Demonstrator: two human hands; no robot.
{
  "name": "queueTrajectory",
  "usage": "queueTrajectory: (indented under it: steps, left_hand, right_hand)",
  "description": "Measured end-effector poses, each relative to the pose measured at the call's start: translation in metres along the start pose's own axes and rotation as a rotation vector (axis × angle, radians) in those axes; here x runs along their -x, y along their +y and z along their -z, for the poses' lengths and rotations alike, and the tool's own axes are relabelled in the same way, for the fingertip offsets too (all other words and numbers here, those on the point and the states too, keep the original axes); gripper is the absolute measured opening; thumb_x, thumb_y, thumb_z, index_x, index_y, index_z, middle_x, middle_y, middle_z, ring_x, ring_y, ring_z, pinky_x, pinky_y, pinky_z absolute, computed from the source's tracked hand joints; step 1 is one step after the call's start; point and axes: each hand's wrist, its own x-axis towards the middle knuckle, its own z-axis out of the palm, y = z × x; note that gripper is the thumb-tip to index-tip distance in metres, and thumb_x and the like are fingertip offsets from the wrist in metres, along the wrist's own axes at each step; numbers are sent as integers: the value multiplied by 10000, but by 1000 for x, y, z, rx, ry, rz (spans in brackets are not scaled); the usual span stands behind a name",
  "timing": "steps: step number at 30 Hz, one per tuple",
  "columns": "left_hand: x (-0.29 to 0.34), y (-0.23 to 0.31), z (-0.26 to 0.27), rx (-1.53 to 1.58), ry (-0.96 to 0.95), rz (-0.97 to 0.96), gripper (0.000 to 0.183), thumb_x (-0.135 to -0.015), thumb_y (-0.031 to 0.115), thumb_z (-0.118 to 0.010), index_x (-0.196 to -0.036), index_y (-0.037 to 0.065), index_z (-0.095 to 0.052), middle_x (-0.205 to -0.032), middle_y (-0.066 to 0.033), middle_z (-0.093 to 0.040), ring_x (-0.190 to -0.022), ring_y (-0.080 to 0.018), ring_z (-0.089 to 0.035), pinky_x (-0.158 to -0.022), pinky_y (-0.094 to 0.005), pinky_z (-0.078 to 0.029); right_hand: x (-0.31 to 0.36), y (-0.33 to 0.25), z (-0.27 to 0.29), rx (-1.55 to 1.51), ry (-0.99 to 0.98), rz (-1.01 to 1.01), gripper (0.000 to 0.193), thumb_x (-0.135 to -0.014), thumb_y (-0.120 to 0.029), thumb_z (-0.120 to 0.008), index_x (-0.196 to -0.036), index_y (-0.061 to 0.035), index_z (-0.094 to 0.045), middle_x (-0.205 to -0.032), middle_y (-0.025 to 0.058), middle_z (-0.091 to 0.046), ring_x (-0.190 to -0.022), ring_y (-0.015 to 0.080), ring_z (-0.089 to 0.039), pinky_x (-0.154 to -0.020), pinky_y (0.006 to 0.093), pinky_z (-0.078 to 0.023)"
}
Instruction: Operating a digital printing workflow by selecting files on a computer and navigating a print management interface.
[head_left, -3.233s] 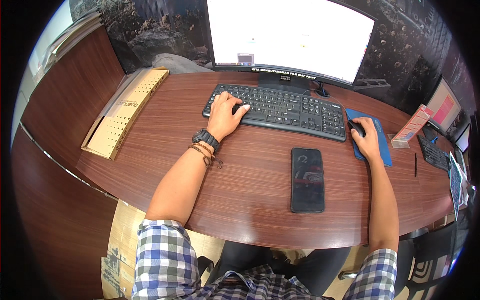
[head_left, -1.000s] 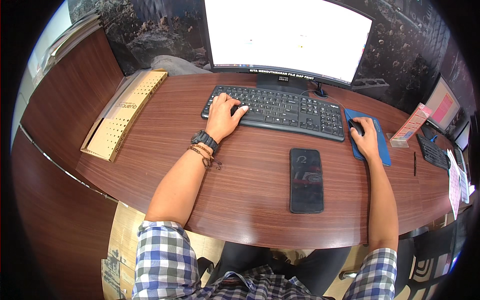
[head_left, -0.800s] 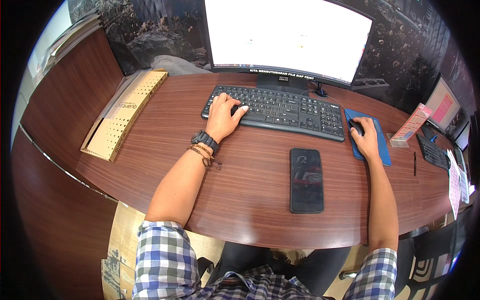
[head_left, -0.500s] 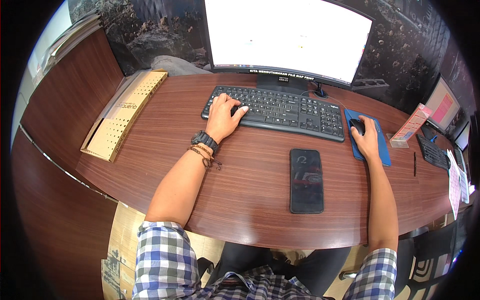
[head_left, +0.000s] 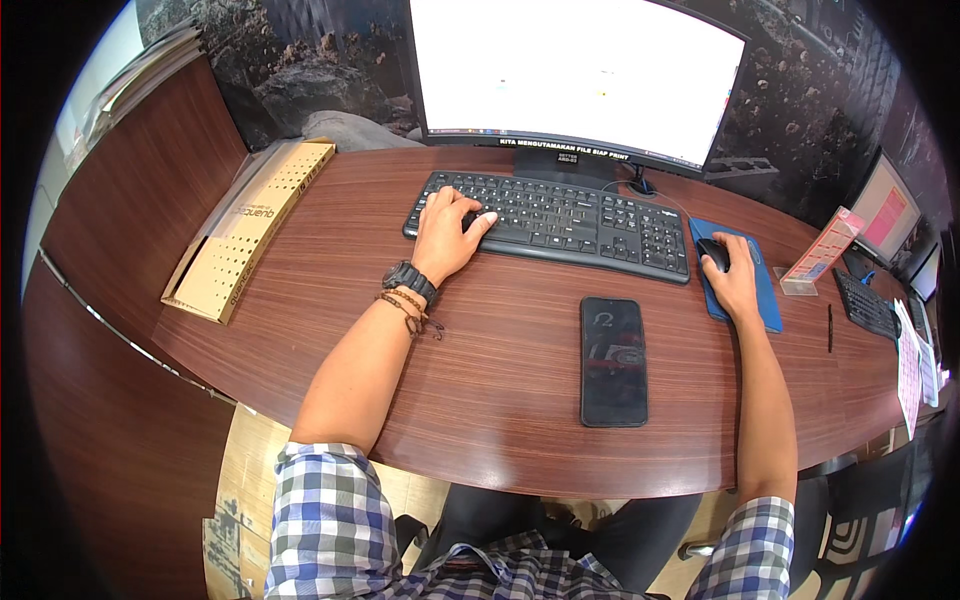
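My left hand (head_left: 446,235) rests on the left end of a black keyboard (head_left: 560,222), its thumb held away from the curled fingers, gripping nothing. A black watch and brown beads circle that wrist. On a blue mouse pad (head_left: 760,300), my right hand (head_left: 735,275) is wrapped over a black computer mouse (head_left: 712,254), which shows only at its left side. Behind the keyboard stands a monitor (head_left: 580,70) with a mostly white screen. A dark smartphone (head_left: 613,370) lies face up on the desk between my forearms, touched by neither hand.
A long cardboard box (head_left: 250,225) lies along the left partition (head_left: 140,160) of the brown desk (head_left: 500,400). To the right are an upright card stand (head_left: 825,248), a black pen (head_left: 829,328), a second keyboard (head_left: 865,303), another monitor (head_left: 888,215) and papers (head_left: 908,370).
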Motion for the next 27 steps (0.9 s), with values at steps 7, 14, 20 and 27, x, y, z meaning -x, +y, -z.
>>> queueTrajectory:
  steps: [7, 14, 20, 27]
  left_hand:
    - [0, 0, 1, 1, 1, -1, 333, -900, 307, -751, -1009, -7, -743, -969, -116, -594, -984, -297, -544, -898, -404, -449]
    - [0, 0, 0, -7, 12, -18, 327, -894, 302, -756, -1004, -6, -741, -962, -116, -591, -974, -300, -546, -887, -407, -450]
    - [0, -2, 0, -5, 13, -14, 327, -894, 299, -755, -1008, -7, -741, -959, -117, -589, -975, -301, -544, -887, -408, -449]
    - [0, 1, 1, 7, 7, -7, 334, -896, 302, -753, -1011, -11, -740, -965, -116, -592, -986, -300, -542, -896, -406, -447]
  right_hand:
    - [0, 1, -1, -3, 0, -11, 449, -835, -172, -693, -1241, -4, -598, -1188, 198, -593, -1137, 383, -588, -980, 434, -467]
    - [0, 5, -3, -6, 17, -10, 468, -846, -207, -716, -1244, 5, -589, -1216, 205, -595, -1157, 388, -585, -988, 434, -466]
    - [0, 0, -1, 5, -9, -36, 455, -848, -204, -707, -1240, -2, -595, -1216, 198, -597, -1162, 389, -581, -992, 432, -463]
    - [0, -2, 1, -53, -47, 7, 447, -839, -187, -697, -1240, -13, -603, -1211, 185, -598, -1167, 373, -580, -1007, 425, -456]
